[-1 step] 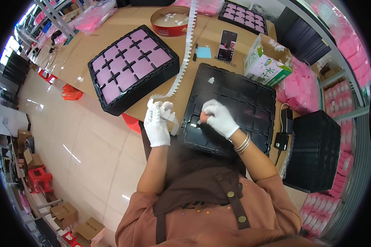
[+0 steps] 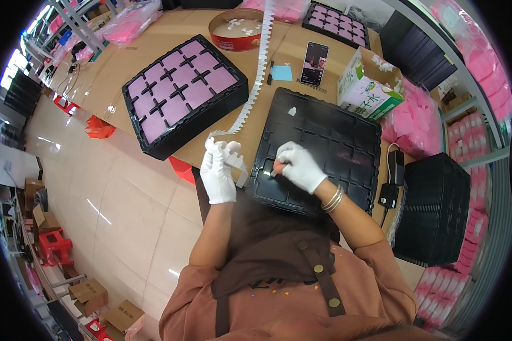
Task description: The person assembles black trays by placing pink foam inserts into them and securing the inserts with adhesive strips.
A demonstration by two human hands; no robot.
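Note:
My left hand [image 2: 218, 172], in a white glove, pinches the near end of a long white strip with toothed edges [image 2: 260, 73]. The strip curves away across the table, and a short folded end hangs beside my fingers. Over the near left part of a black compartmented tray [image 2: 335, 136] is my right hand [image 2: 301, 166], also gloved, with bare fingertips pressed together. A small pale piece [image 2: 273, 174] shows at those fingertips; its kind is too small to make out. Further back on the tray lies a small white cut piece [image 2: 292, 111].
Left stands a black tray with pink-purple compartments [image 2: 182, 85]. Behind are a red round tin [image 2: 236, 40] with white bits, a blue note pad [image 2: 281, 73] and a phone [image 2: 314, 63]. An open carton [image 2: 370, 91], a power adapter [image 2: 388, 194] and stacked black trays [image 2: 432, 210] are right.
My right hand has shifted slightly to the left, and the small pale piece at its fingertips shows more clearly. My left hand has hardly moved.

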